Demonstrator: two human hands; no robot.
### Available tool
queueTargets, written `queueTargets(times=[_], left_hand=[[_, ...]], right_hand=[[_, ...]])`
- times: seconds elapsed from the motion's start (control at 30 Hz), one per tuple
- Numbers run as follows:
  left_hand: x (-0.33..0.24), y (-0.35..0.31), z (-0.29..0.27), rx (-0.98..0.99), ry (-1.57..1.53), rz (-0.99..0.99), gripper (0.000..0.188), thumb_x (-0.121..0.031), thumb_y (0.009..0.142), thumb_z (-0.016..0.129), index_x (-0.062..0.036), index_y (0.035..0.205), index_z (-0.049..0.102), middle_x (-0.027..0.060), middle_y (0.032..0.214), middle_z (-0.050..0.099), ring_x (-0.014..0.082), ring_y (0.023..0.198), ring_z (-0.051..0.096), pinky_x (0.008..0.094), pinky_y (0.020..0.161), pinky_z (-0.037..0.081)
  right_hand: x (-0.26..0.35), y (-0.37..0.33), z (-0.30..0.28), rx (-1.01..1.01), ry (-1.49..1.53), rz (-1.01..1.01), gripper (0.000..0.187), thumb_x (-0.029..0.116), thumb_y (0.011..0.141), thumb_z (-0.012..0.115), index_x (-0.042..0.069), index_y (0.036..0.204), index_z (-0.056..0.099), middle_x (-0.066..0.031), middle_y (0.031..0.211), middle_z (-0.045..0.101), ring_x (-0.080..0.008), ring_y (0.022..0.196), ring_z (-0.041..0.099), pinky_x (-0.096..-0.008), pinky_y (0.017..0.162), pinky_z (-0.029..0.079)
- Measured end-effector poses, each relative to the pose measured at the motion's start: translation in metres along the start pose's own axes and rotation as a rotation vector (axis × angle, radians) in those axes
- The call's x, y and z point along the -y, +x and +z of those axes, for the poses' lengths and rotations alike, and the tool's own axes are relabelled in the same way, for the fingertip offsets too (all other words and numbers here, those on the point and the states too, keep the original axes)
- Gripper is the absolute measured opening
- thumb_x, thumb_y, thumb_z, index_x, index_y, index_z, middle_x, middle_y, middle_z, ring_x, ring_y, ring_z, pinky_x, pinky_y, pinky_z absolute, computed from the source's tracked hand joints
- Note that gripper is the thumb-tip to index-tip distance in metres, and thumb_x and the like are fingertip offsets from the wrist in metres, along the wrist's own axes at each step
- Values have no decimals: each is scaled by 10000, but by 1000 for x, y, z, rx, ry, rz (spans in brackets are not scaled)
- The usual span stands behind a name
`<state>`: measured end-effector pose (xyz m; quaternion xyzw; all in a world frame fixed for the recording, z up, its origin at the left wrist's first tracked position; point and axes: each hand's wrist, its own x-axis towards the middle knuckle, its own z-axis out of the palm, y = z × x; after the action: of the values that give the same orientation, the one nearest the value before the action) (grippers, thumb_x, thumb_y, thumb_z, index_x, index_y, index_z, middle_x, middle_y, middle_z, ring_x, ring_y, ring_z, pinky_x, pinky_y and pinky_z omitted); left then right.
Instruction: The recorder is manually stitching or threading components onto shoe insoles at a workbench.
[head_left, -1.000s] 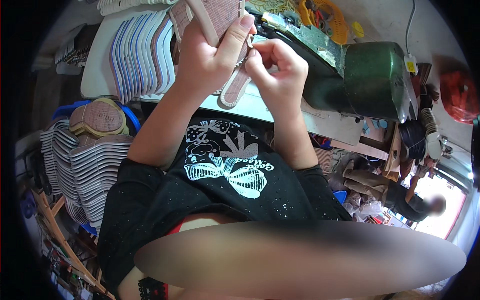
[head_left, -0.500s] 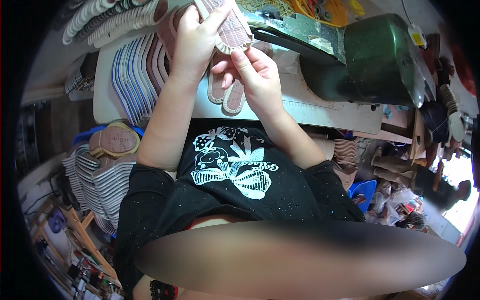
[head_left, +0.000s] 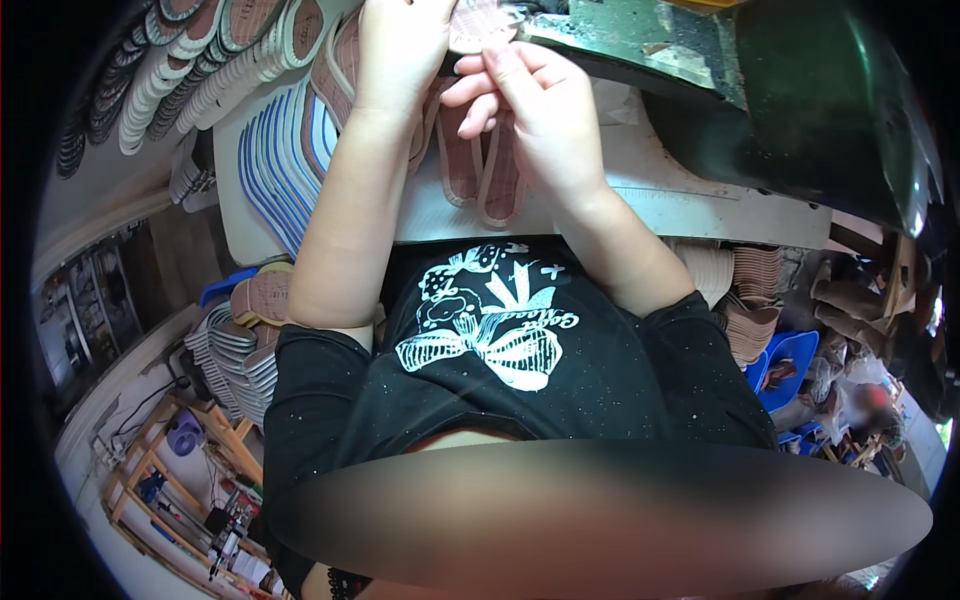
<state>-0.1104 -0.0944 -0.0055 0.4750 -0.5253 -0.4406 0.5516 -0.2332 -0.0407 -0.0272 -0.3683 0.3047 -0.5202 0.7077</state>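
At the top edge, a pinkish-brown woven shoe sole (head_left: 482,30) with a pale rim sits at the end of the green machine arm; its far part is out of view. My left hand (head_left: 405,45) grips its left side, with the fingertips partly cut off by the picture's edge. The thumb and forefinger of my right hand (head_left: 548,105) pinch the near rounded rim, while the other fingers curl loosely. Below my hands, two similar soles (head_left: 500,185) with pale borders lie side by side on the white table (head_left: 590,215).
The green sewing machine (head_left: 800,110) fills the upper right. A row of blue-edged soles (head_left: 275,165) stands on the table to the left, with bundled soles (head_left: 225,90) beyond. More stacks (head_left: 755,290) and a blue bin (head_left: 790,365) are low on the right.
My hands and the sole have shifted toward the top edge, and the sole is now up against the machine arm's end. The whole view has also tilted.
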Motion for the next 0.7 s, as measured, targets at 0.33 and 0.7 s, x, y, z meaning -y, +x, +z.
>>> queueTargets(times=[0.33, 0.7], left_hand=[[2, -15, 18, -251, -138, -154, 191, -106, 937, 432, 0, 819, 539, 49, 578, 515, 122, 419, 480, 241, 345, 365], [-7, -10, 6, -664, -235, -167, 278, -233, 934, 537, 15, 846, 628, 57, 707, 610, 119, 629, 571, 258, 543, 459]], right_hand=[[0, 5, 4, -109, -78, -10, 278, 216, 951, 509, -30, 949, 639, -80, 722, 656, -72, 525, 580, -159, 511, 436], [13, -26, -14, 34, -208, 179, 264, 236, 928, 537, 2, 865, 641, -32, 627, 609, -51, 485, 502, -174, 477, 405]])
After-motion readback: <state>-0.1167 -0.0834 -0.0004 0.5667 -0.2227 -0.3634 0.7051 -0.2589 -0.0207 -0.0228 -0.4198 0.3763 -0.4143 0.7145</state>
